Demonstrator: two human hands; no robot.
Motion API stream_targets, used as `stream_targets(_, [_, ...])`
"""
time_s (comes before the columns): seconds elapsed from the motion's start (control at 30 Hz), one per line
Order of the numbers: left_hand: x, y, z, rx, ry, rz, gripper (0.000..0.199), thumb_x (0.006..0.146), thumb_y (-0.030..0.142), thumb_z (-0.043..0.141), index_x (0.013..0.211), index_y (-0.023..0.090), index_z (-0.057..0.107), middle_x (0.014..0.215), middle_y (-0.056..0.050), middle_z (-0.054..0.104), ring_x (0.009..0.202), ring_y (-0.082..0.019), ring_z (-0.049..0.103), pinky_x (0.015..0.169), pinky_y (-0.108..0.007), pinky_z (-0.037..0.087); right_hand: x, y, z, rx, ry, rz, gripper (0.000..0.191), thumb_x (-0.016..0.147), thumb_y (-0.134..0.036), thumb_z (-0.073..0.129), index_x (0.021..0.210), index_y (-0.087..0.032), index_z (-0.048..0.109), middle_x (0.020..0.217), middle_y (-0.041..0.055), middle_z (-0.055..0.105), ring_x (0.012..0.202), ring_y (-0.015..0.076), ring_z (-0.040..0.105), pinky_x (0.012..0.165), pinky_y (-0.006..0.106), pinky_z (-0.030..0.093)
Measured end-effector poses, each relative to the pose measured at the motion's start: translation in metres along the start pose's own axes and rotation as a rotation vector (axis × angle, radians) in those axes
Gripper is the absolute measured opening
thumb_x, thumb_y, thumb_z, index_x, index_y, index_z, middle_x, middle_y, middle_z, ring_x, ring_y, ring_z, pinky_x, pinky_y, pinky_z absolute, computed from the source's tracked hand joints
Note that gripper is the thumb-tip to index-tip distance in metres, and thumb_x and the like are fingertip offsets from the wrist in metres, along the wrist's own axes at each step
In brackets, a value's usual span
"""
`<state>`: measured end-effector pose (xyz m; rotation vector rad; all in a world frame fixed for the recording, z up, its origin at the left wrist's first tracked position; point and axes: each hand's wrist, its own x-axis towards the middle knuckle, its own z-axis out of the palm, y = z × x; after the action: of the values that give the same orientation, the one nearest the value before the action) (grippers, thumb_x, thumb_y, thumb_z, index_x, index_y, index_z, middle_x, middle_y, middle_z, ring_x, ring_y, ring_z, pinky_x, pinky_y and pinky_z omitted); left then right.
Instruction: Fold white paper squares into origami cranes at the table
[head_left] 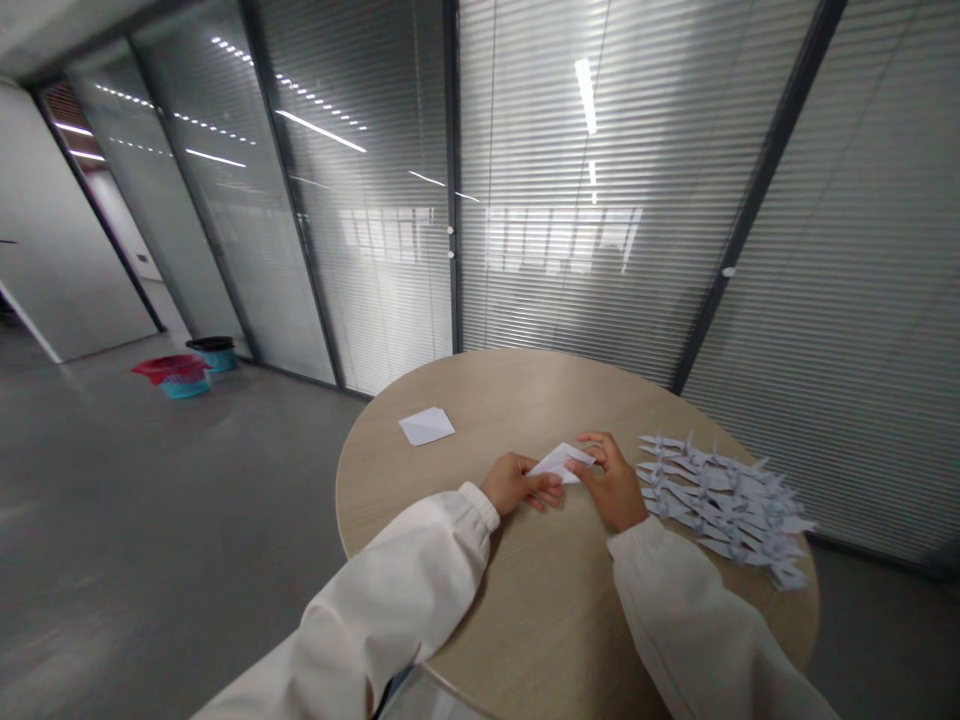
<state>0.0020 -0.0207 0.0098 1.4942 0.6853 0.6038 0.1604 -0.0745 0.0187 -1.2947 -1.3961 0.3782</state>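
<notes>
A folded sheet of white paper is held up between my two hands, over the middle of the round table. My left hand pinches its left corner, thumb on top and fingers beneath. At the right end, my right hand grips the paper with the thumb against its face, while the index finger arches above it. Some of the paper's edges are hidden behind my fingers. Rows of folded white paper cranes stand close to the right of my right hand.
The round wooden table bears a small stack of white paper at its left. Behind it runs a glass partition with blinds. Two bins, one with a red liner and one with a black liner, stand on the floor.
</notes>
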Motion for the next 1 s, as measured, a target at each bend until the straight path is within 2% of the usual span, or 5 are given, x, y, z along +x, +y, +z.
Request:
stream_targets(0.5, [-0.0033,0.0018,0.0015,0.047,0.062,0.062,0.035,0.055,0.040,0.066,0.072,0.008,0.066,0.066,-0.008,0.066,0.060,-0.015,0.061,0.056,-0.023,0.048,-0.0009,-0.0030,0.0003,-0.024,-0.024,-0.002,0.033,0.066,-0.036,0.056,0.096,-0.024,0.048,0.072,-0.0018,0.063,0.070,0.0174,0.058,0.065,0.028,0.043])
stream_targets(0.73, [-0.0055,0.0051,0.0049,0.051,0.038,-0.008,0.038,0.054,0.042,0.067,0.072,0.009,0.065,0.067,-0.008,0.066,0.061,-0.016,0.061,0.055,-0.024,0.047,-0.0010,-0.0062,-0.0007,-0.072,-0.074,-0.005,0.032,0.068,-0.033,0.054,0.097,-0.025,0.046,0.073,-0.0028,0.062,0.069,0.0159,0.058,0.066,0.027,0.042])
stream_targets(1.0, [-0.0043,0.0024,0.0055,0.049,-0.049,-0.093,0.044,0.053,0.048,0.065,0.070,0.008,0.064,0.069,-0.009,0.066,0.062,-0.017,0.061,0.056,-0.027,0.046,-0.0016,-0.0098,-0.0003,-0.097,-0.124,-0.007,0.036,0.067,-0.029,0.054,0.102,-0.024,0.046,0.074,-0.0027,0.062,0.068,0.0149,0.058,0.068,0.027,0.042])
